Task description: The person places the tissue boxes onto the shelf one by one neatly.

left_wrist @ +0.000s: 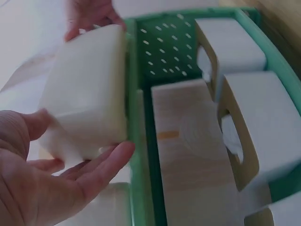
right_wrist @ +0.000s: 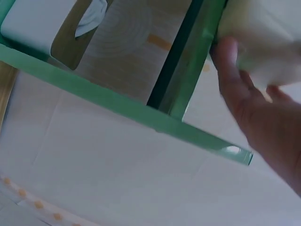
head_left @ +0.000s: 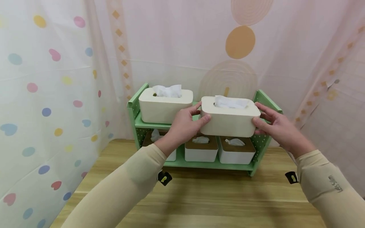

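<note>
Both hands hold a cream tissue box (head_left: 228, 123) by its two short ends, a white tissue standing out of its top slot. The left hand (head_left: 186, 126) grips the left end, thumb on the front corner. At the opposite end the right hand (head_left: 278, 128) grips with its thumb in front and fingers round the side. The box is level with the top of a green shelf rack (head_left: 199, 164) and overlaps its front edge; whether it touches the shelf I cannot tell. A second cream tissue box (head_left: 165, 110) stands on the upper shelf, left of the held one.
On the lower shelf stand white tissue boxes with brown lids, among them a middle box (head_left: 201, 154) and a right box (head_left: 236, 156); the left arm partly hides another. The rack is on a wooden table (head_left: 214, 196). Patterned curtains (head_left: 171, 41) hang behind and to the sides.
</note>
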### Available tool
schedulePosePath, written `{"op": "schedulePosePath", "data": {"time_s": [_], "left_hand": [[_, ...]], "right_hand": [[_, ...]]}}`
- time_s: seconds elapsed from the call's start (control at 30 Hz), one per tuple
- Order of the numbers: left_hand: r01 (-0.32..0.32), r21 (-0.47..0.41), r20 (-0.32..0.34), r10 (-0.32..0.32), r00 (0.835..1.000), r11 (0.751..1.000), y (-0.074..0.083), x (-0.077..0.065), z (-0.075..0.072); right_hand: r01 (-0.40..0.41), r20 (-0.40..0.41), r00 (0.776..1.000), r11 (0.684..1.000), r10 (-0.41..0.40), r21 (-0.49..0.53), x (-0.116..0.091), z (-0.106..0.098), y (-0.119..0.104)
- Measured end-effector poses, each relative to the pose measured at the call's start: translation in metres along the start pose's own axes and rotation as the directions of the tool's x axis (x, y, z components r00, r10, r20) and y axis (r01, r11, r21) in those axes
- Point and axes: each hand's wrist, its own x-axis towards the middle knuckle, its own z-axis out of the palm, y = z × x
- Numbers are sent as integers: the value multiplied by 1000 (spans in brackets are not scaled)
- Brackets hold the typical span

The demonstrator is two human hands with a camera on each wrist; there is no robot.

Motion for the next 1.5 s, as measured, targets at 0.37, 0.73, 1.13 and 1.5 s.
{"op": "schedulePosePath", "data": {"time_s": [0.37, 0.73, 1.13, 1.5], "left_hand": [[-362, 680, -18, 508, 861, 638, -30, -6, -1], [-439, 740, 140, 522, 841, 510, -50, -17, -9], [-304, 545, 210, 223, 952, 781, -34, 1, -6], [-262, 505, 221, 170, 960, 822, -32, 11, -5]], "right_hand": [[256, -319, 801, 770, -508, -584, -6, 41, 15], [384, -120, 700, 513, -704, -768, -17, 43, 44], [221, -122, 931, 797, -345, -563, -9, 32, 21], [160, -104, 959, 806, -264, -571, -1, 28, 18]]}}
